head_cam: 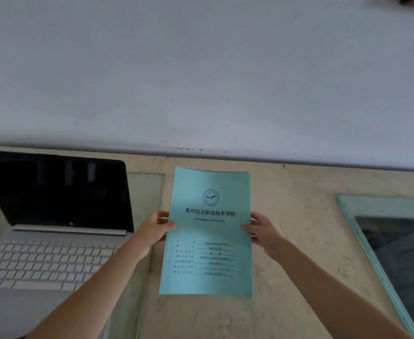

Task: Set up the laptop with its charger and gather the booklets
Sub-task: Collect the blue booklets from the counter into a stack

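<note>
Both hands hold one teal stack of booklets [208, 243] between them. The left hand [152, 232] pinches the stack's left edge and the right hand [263, 231] pinches its right edge, at about mid-height. Each thumb lies on the front cover and the other fingers curl behind it. The stack faces the camera, its top tipped slightly to the right. It sits over the beige table [299, 211], to the right of the laptop [54, 241] and apart from it. Whether its lower edge touches the table cannot be told.

The front cover carries a round emblem, a line of large Chinese characters and several ruled lines of small print lower down. At the top right corner a second edge peeks out behind the cover, so there is more than one booklet. The exact number cannot be told.

One laptop stands open at the left, with a dark screen [54, 187] and a silver keyboard [47, 263]. Two glass panes lie on the table. The left pane [147, 192] is under the laptop's right side, and the left forearm passes over it. The right pane [384, 206] is at the right edge, well apart from the stack, with something dark beneath it. A grey-white wall [201, 81] rises behind the table.
</note>
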